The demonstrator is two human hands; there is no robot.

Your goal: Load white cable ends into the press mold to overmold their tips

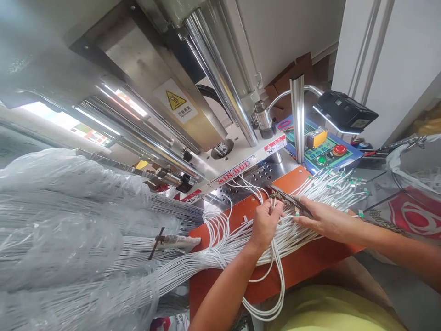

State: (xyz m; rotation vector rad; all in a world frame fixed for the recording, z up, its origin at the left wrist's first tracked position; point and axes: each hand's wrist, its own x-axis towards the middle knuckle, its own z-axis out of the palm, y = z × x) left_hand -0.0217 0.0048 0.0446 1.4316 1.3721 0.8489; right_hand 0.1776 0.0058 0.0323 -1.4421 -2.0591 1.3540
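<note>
My left hand [267, 223] pinches a few white cables at the middle of the orange work surface [303, 271]. Looped lengths of those cables hang below it toward my lap. Just to the right, my right hand [317, 218] is wrapped round a dark metal tool or mould plate [292, 200], whose far end reaches toward the press bed. The fingertips of both hands are close to each other near the plate. A thick bundle of white cables [213, 257] runs under my hands, with green-tipped ends [344, 188] fanned out at the right.
The press [227, 170] stands right in front, with metal columns and a hot-surface label. A control box [327, 147] with buttons and a lamp [344, 112] are at the right. Plastic-wrapped cable bundles [62, 220] fill the left, beside a clamp [172, 241].
</note>
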